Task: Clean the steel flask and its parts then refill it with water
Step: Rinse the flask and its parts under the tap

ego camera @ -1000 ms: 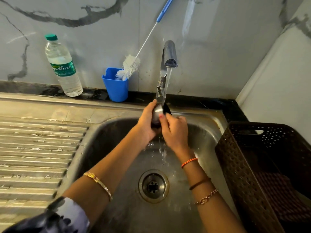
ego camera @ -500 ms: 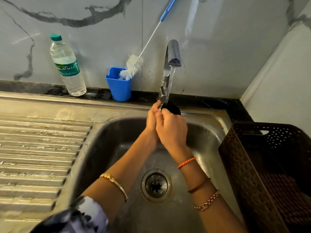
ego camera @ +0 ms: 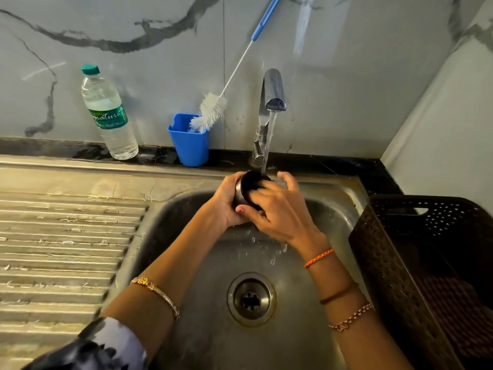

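at the far left lay the ribbed drainboard (ego camera: 61, 244), and behind it a water bottle (ego camera: 108, 116) stood against the wall, with a blue cup (ego camera: 190, 145) near it holding a long brush (ego camera: 213, 108). none of these was touched.

over the sink (ego camera: 186, 214) my left hand (ego camera: 226, 201) curled round a small steel flask part (ego camera: 249, 184), dark on the face turned to me, gripping its side. i took it for a cap or lid but couldn't tell which. my right hand (ego camera: 277, 209) wrapped over it from the other side, fingers pressed on the dark face, thumb raised behind. the part sat right under the tap (ego camera: 273, 94), the stream landing on its upper edge. the flask body was nowhere in view.

what worried me was that wet steel is slick, and the part could slip and drop toward the drain (ego camera: 250, 299). the stream hitting the rim might also splash onto the counter. at the far right sat a dark basket (ego camera: 386, 263), likely where rinsed parts belonged.
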